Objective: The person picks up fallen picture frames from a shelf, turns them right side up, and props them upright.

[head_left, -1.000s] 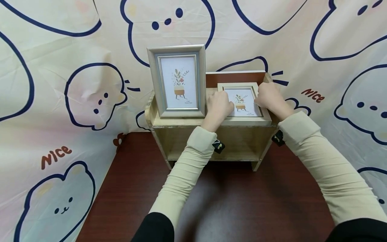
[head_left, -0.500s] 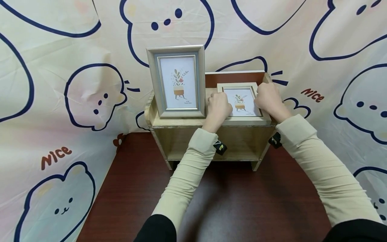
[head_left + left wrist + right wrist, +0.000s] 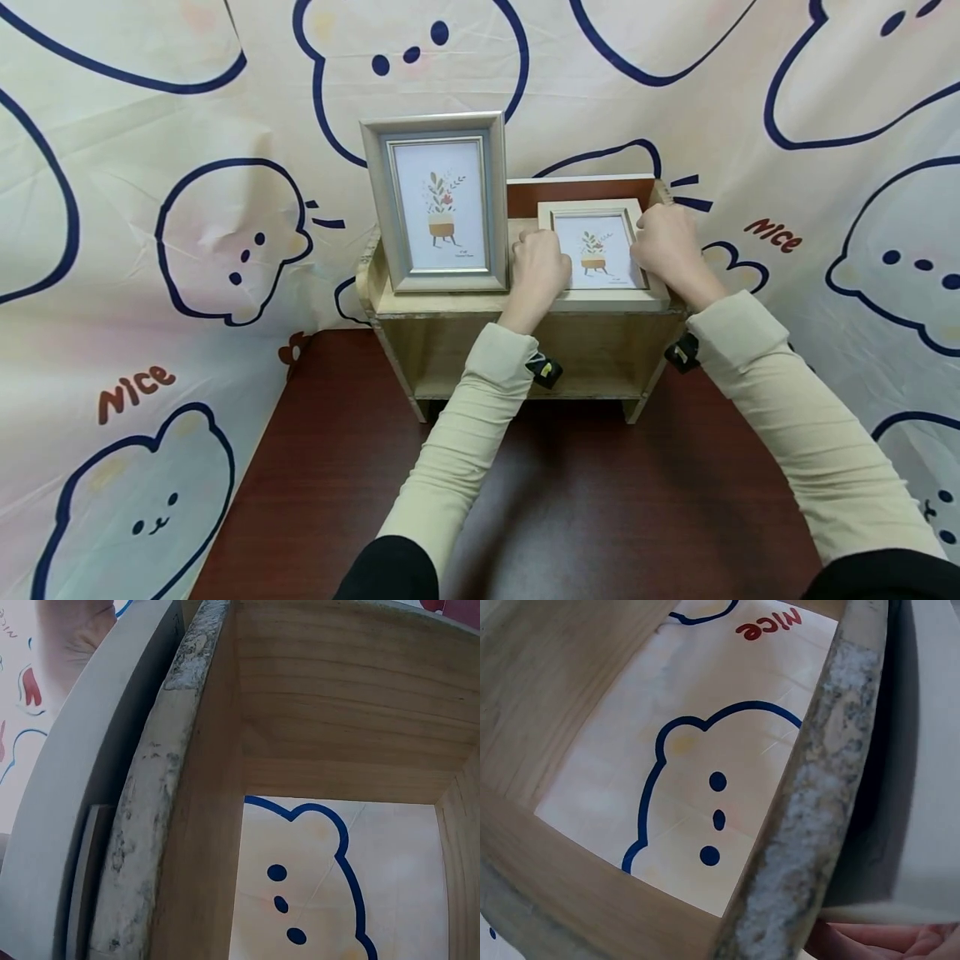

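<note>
A small cream picture frame with a potted-plant print lies leaning back on the right of the wooden shelf's top. My left hand grips its left side, fingers curled over the edge. On the opposite side, my right hand holds the right edge. Its pale underside edge runs along the shelf board in the left wrist view. In the right wrist view, fingers show by the corner of the picture frame. Most fingertips are hidden from the head view.
A taller silver-grey picture frame with a similar print stands upright at left, close beside my left hand. The shelf has raised side panels and an open compartment below. It stands on a dark red-brown table before a bear-patterned cloth.
The small frame's top edge has risen slightly, both hands keeping their hold on its sides. The head view has drifted a little; the taller frame stays put.
</note>
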